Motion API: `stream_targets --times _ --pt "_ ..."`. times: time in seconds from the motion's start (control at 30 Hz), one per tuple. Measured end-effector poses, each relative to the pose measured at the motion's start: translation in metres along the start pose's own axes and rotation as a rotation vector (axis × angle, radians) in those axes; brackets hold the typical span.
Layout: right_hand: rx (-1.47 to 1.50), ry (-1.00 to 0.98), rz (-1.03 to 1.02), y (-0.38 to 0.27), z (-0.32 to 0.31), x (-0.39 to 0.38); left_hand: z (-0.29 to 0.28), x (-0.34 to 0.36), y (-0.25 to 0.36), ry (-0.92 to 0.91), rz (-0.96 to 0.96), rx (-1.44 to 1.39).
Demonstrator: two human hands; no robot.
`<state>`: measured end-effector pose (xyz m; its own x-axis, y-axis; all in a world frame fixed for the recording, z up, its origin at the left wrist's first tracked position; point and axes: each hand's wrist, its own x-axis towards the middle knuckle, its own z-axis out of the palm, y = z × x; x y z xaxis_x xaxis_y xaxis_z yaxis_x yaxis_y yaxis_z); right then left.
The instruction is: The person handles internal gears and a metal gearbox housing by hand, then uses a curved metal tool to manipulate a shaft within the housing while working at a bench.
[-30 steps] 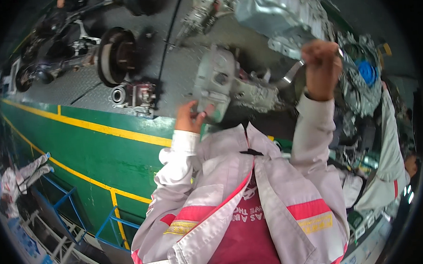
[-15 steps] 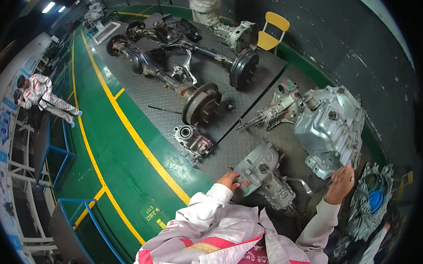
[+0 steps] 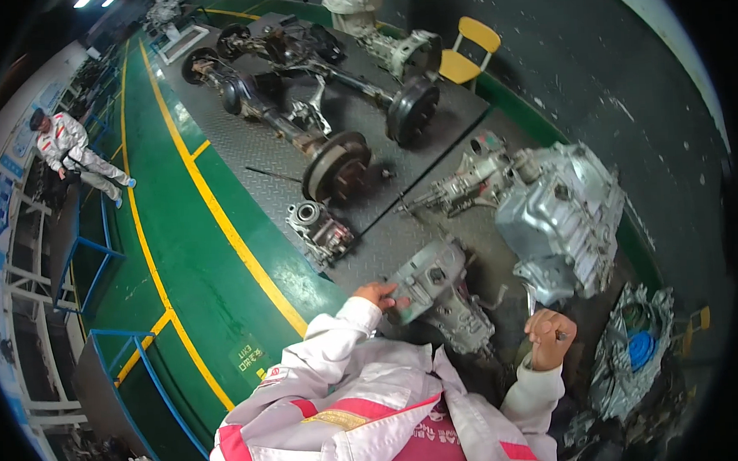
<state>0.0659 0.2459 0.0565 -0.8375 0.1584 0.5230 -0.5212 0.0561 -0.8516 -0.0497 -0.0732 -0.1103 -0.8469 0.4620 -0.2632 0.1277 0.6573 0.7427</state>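
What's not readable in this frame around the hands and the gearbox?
Head view only:
- Right hand: fist closed around something thin; too small to identify.
- Left hand: rests on the grey gearbox housing; the palm hides the contact area.
- Gearbox near end: hidden behind the white-and-pink jacket.
- Blue part in the crumpled housing: close to the dark rim, distorted.

Gearbox (image 3: 437, 289), under left hand (image 3: 380, 294): cast metal, dull grey, ribbed, grimy.
Housing (image 3: 562, 214), 1 o'clock of it: bright silvery cast metal, slight sheen.
Axle (image 3: 323, 117), 11 o'clock: dark, rusty metal, matt.
Plate (image 3: 242, 145) beneath: grey metal, rough tread pattern.
Floor (image 3: 181, 263): green paint, glossy.
Chair (image 3: 468, 53): yellow, smooth.
Jacket (image 3: 351, 396): white cloth, matt.
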Motion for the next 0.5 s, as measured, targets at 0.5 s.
stream_targets --times 0.5 --pt "-0.086 1.027 0.139 0.016 -0.021 0.028 0.017 -0.021 -0.001 0.22 0.039 0.009"
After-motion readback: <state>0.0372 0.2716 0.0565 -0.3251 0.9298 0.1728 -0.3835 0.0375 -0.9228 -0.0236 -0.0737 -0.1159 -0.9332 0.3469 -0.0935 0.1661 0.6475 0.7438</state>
